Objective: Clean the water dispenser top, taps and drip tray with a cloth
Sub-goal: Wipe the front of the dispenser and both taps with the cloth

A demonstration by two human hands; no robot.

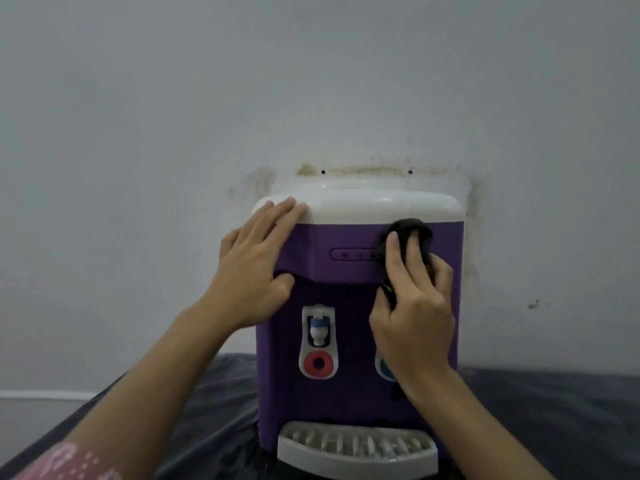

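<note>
water dispenser (349, 393): purple body, white top, grey drip tray (356, 448), on dark-covered desk (214, 410) against stained wall | left hand (252, 268): fingers straight, flat on top-left corner | right hand (415, 306): fingers curled round black cloth (412, 230), pressing it to upper front panel

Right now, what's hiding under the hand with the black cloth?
The right hand presses the black cloth on the purple dispenser. Below its wrist, only a blue ring's edge peeks out; the tap above it is covered.
</note>
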